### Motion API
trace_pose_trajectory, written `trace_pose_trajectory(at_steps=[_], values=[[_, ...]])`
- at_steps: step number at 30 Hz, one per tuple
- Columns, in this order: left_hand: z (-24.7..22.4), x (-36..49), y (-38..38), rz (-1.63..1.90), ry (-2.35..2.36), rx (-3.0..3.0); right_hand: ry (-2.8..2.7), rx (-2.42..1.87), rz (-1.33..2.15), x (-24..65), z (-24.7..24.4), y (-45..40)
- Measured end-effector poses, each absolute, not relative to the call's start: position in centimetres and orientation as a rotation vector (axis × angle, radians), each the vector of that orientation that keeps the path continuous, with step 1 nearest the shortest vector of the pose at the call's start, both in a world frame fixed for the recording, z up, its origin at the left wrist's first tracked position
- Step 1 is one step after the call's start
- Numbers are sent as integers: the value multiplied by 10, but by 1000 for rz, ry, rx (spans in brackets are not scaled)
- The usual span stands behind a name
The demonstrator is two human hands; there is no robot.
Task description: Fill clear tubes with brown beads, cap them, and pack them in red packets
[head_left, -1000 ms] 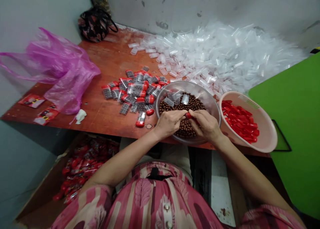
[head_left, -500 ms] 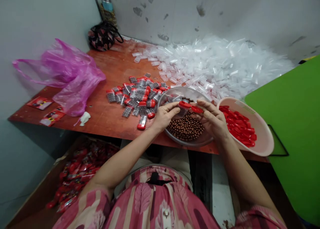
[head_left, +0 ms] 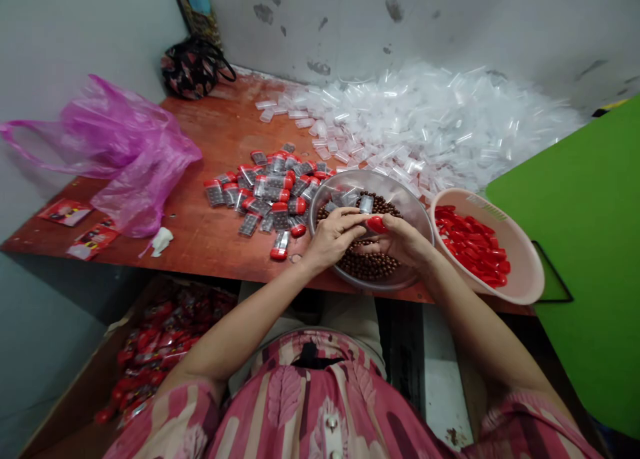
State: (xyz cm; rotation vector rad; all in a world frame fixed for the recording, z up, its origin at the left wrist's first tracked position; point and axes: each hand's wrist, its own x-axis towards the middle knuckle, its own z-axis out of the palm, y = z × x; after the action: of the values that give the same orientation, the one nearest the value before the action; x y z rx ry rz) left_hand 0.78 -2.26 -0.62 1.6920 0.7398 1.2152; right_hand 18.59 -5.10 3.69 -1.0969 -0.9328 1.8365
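- We see the right hand [head_left: 397, 240] curled, gripping a glossy red plastic cap [head_left: 377, 225] over the bowl, its long axis lying roughly sideways
- The left hand [head_left: 334, 237] sits half-closed just beside it; we cannot tell whether it holds anything
- Beneath both, a clear bowl [head_left: 370, 177] of round brown beads [head_left: 367, 265]
- To the right, a pink plastic basin [head_left: 530, 272] of red caps [head_left: 470, 245]
- Upper right, a heap of clear plastic tubes [head_left: 425, 125]; left of the bowl, capped tubes [head_left: 265, 199] on a worn wooden table [head_left: 225, 125]

Glossy red plastic cap [head_left: 377, 225]
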Motion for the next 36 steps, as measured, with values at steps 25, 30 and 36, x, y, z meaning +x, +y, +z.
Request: trace_pose_trajectory(at_steps=[25,30,36], values=[[8,0,-11,1303,1008,1558,-1052,-1197,1440,212,57,-61],[12,-34,38,1625,1050,1492,-1235,-1623,713,302,76,-69],[4,-44,52,1681,1180,1520,-1613,-1692,425,310,51,-55]])
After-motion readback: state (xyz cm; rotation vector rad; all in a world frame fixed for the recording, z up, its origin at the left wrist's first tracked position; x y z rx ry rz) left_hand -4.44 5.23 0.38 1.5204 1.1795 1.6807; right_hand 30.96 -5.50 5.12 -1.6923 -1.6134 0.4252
